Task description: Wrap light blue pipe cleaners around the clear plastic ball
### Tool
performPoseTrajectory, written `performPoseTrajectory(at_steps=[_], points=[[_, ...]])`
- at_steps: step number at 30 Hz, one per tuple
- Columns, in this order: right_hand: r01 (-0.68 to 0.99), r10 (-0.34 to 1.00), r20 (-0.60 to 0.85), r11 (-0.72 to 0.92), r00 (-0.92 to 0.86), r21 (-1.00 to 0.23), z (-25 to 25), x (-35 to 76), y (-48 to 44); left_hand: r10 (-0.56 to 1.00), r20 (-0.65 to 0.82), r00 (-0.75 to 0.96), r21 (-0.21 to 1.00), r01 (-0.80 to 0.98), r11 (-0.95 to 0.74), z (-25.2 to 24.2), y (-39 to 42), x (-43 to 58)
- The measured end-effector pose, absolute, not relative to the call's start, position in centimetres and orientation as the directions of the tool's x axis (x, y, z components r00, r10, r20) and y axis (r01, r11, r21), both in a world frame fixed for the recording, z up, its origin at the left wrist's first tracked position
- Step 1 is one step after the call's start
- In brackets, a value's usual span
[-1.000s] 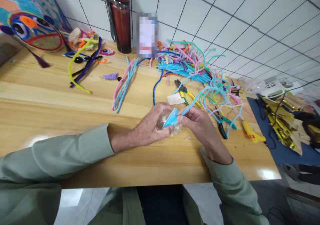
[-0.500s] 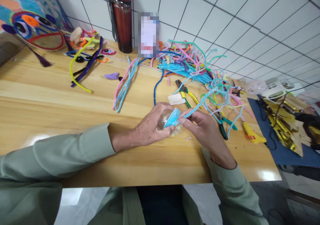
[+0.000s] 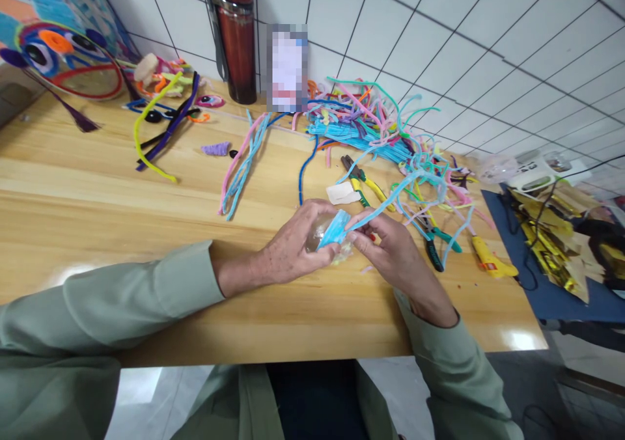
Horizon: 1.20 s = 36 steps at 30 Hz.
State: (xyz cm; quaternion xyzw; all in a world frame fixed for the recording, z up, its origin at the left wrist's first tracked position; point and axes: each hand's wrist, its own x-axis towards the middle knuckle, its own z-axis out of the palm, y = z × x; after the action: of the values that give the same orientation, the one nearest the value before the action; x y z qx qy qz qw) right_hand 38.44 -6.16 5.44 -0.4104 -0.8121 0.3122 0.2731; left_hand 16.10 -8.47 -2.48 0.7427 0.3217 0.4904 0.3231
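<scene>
My left hand (image 3: 290, 248) is closed around a clear, rounded plastic piece (image 3: 318, 230), partly hidden by the fingers. Light blue pipe cleaner wraps (image 3: 334, 228) lie side by side in a band across it. A long light blue pipe cleaner (image 3: 383, 204) runs from this band, pinched by my right hand (image 3: 390, 248) between thumb and fingers; its far part trails up to the right among other strands. Just beyond my hands lie a small white piece (image 3: 342, 193) and yellow-and-green handled pliers (image 3: 360, 176).
A heap of coloured pipe cleaners (image 3: 361, 134) lies against the tiled wall, beside a blurred phone (image 3: 287, 69) and a red flask (image 3: 235, 43). Teal-handled pliers (image 3: 432, 248) and a yellow glue gun (image 3: 491, 258) are at right. A decorated mask-like piece (image 3: 73, 62) stands at far left.
The view has shifted very slightly. Both hands keep their grips, and the wrapped band has barely moved between them.
</scene>
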Motion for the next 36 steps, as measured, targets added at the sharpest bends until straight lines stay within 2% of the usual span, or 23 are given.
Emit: performPoseTrajectory(at_steps=[7, 12, 15, 22, 28, 36], points=[[0.424, 0.877, 0.075, 0.303, -0.475, -0.853, 5.9, 38.3, -6.5, 0.803, 0.51, 0.308, 0.801, 0.169, -0.574, -2.3, -8.5, 16.1], [0.47, 0.914, 0.091, 0.287, -0.396, -0.835, 5.4, 37.8, -6.7, 0.801, 0.515, 0.306, 0.793, 0.185, -0.58, -2.3, -8.5, 16.2], [0.482, 0.91, 0.08, 0.288, -0.406, -0.828, 5.3, 37.9, -6.6, 0.801, 0.516, 0.304, 0.791, 0.188, -0.582, -2.3, -8.5, 16.2], [0.407, 0.883, 0.062, 0.276, -0.465, -0.871, 5.3, 38.6, -6.1, 0.804, 0.507, 0.309, 0.797, 0.186, -0.574, -2.2, -8.5, 16.1], [0.4, 0.908, 0.056, 0.238, -0.415, -0.885, 4.8, 38.5, -6.0, 0.802, 0.508, 0.313, 0.796, 0.185, -0.576, -2.1, -8.6, 16.1], [0.352, 0.942, -0.059, 0.065, -0.329, -0.934, 4.6, 37.5, -6.1, 0.807, 0.517, 0.286, 0.808, 0.147, -0.57, -2.6, -8.5, 16.3]])
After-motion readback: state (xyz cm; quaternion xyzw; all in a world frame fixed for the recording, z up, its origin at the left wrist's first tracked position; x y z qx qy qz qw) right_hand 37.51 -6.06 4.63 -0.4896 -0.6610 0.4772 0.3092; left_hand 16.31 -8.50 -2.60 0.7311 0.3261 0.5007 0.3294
